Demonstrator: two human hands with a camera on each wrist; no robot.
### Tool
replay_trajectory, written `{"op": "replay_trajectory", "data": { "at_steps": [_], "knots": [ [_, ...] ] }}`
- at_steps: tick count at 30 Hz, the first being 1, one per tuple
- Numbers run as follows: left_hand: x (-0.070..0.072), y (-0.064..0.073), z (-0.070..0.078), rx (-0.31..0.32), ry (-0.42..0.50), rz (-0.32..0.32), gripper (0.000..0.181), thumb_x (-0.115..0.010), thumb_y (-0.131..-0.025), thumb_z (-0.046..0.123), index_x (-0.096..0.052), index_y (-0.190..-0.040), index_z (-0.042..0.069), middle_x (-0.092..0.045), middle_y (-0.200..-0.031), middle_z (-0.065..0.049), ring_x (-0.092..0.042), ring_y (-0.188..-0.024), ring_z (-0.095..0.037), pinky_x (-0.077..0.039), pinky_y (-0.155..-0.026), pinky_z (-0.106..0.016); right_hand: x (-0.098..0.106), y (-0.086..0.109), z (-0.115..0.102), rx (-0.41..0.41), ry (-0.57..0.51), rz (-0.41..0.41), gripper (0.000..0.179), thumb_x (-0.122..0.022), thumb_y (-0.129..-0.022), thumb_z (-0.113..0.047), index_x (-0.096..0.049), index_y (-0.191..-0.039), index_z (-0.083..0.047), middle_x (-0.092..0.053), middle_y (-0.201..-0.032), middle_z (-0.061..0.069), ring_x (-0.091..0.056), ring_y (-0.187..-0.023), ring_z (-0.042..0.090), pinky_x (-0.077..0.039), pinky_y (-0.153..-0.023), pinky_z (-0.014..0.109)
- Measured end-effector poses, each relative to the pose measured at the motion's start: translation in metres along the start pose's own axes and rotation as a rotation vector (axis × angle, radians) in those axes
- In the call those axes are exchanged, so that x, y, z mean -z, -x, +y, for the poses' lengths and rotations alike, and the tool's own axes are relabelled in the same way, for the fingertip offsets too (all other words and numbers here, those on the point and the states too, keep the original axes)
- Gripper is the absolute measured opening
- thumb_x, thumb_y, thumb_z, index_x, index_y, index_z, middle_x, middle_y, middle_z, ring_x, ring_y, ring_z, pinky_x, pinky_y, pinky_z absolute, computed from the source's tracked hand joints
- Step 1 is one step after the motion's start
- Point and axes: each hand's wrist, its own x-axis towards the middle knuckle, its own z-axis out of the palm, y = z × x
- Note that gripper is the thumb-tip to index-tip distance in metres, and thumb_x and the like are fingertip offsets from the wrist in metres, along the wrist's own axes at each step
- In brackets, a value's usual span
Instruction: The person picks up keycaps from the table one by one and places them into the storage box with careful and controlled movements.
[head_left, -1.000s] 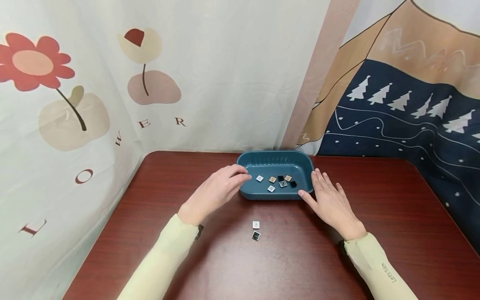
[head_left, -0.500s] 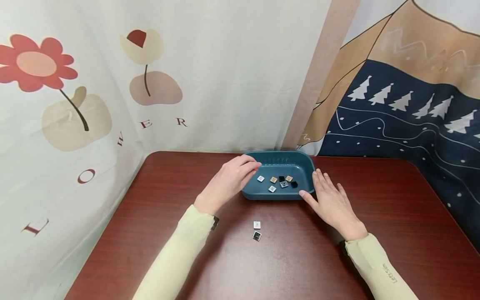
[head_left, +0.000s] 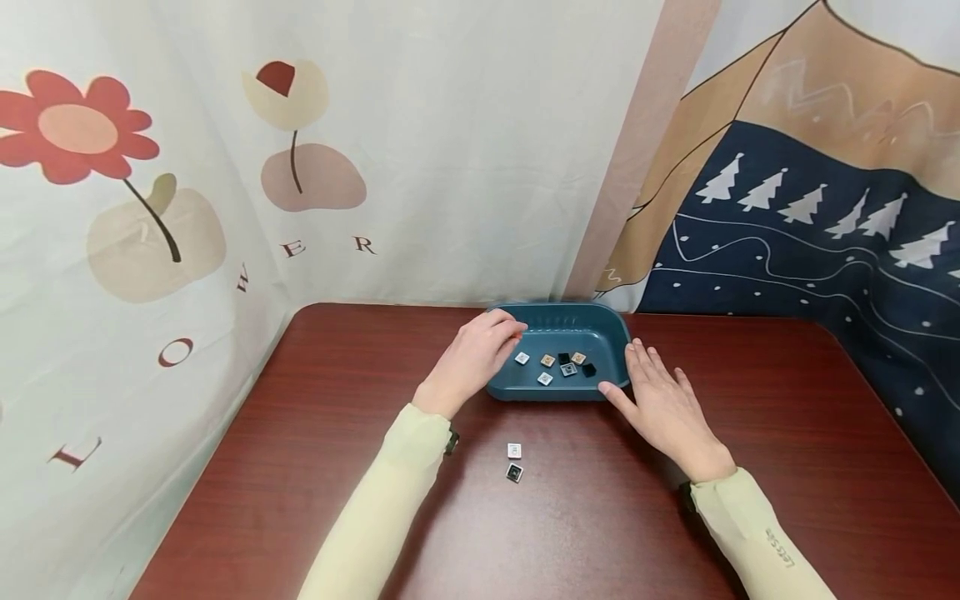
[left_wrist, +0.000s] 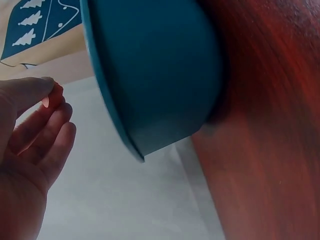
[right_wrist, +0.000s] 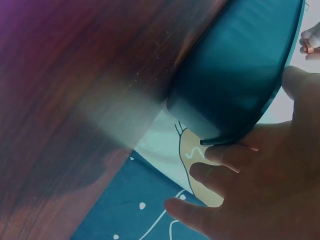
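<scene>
My left hand (head_left: pixel 474 357) is at the left end of a blue-green plastic tray (head_left: pixel 558 393), its fingertips over the rim. Thumb and index finger pinch a small orange-red keycap (left_wrist: pixel 58 92), mostly covered by the fingertips. Inside the tray lie several small square keycaps: white ones (head_left: pixel 522 358), tan ones (head_left: pixel 547 361), black ones (head_left: pixel 588 369) and a grey one (head_left: pixel 568 369). My right hand (head_left: pixel 667 408) rests against the tray's right end with fingers spread and straight, the thumb at the front rim.
On the brown wooden table (head_left: pixel 600 525), in front of the tray, a white keycap (head_left: pixel 513 451) lies close to a black keycap (head_left: pixel 514 473) with a pale edge. A printed curtain (head_left: pixel 450 167) hangs right behind the table's back edge.
My left hand has moved right, from beside the tray's left edge to over its left end, with the orange-red keycap pinched. The right hand and the other keycaps have stayed put.
</scene>
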Motion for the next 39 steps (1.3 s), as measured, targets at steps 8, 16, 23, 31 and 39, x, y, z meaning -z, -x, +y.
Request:
{"op": "replay_trajectory", "data": {
  "at_steps": [8, 16, 23, 31, 39],
  "knots": [
    [-0.012, -0.005, -0.001, 0.07, -0.012, -0.114, 0.019, -0.07, -0.099, 0.005, -0.077, -0.117, 0.004, -0.067, -0.112, -0.009, -0.065, -0.101, -0.022, -0.054, -0.089, -0.033, 0.0, 0.0, 0.001, 0.004, 0.001, 0.007, 0.098, -0.038, -0.102, -0.071, -0.026, -0.16, 0.007, -0.023, -0.166, 0.027, -0.022, -0.152, 0.048, -0.019, -0.114, 0.075],
    [-0.021, -0.008, 0.001, 0.168, 0.005, -0.309, 0.023, -0.072, -0.097, 0.005, -0.077, -0.119, 0.003, -0.065, -0.112, -0.01, -0.065, -0.102, -0.022, -0.056, -0.088, -0.03, 0.0, 0.0, 0.001, 0.004, 0.005, 0.009, 0.099, -0.037, -0.102, -0.072, -0.026, -0.16, 0.007, -0.023, -0.166, 0.027, -0.023, -0.152, 0.048, -0.019, -0.114, 0.074],
    [-0.028, -0.013, 0.001, 0.223, 0.017, -0.376, 0.021, -0.072, -0.098, 0.007, -0.076, -0.118, 0.004, -0.069, -0.11, -0.01, -0.067, -0.1, -0.022, -0.057, -0.088, -0.031, 0.0, 0.0, 0.001, 0.006, 0.0, 0.008, 0.1, -0.037, -0.101, -0.073, -0.026, -0.16, 0.007, -0.023, -0.166, 0.027, -0.022, -0.152, 0.049, -0.019, -0.114, 0.075],
    [-0.036, -0.015, -0.004, 0.254, -0.014, -0.414, 0.016, -0.073, -0.098, 0.009, -0.078, -0.112, 0.006, -0.072, -0.108, -0.008, -0.067, -0.099, -0.021, -0.057, -0.089, -0.031, 0.0, -0.001, 0.001, 0.01, -0.005, 0.009, 0.099, -0.037, -0.102, -0.072, -0.026, -0.16, 0.007, -0.023, -0.166, 0.027, -0.022, -0.152, 0.049, -0.02, -0.113, 0.075],
    [-0.038, -0.015, -0.005, 0.261, 0.006, -0.443, 0.017, -0.074, -0.097, 0.01, -0.079, -0.113, 0.007, -0.074, -0.111, -0.007, -0.067, -0.103, -0.021, -0.055, -0.092, -0.033, 0.001, -0.001, 0.001, 0.009, -0.003, 0.009, 0.099, -0.038, -0.102, -0.072, -0.027, -0.16, 0.007, -0.024, -0.166, 0.028, -0.023, -0.152, 0.049, -0.02, -0.113, 0.075]
  ]
}}
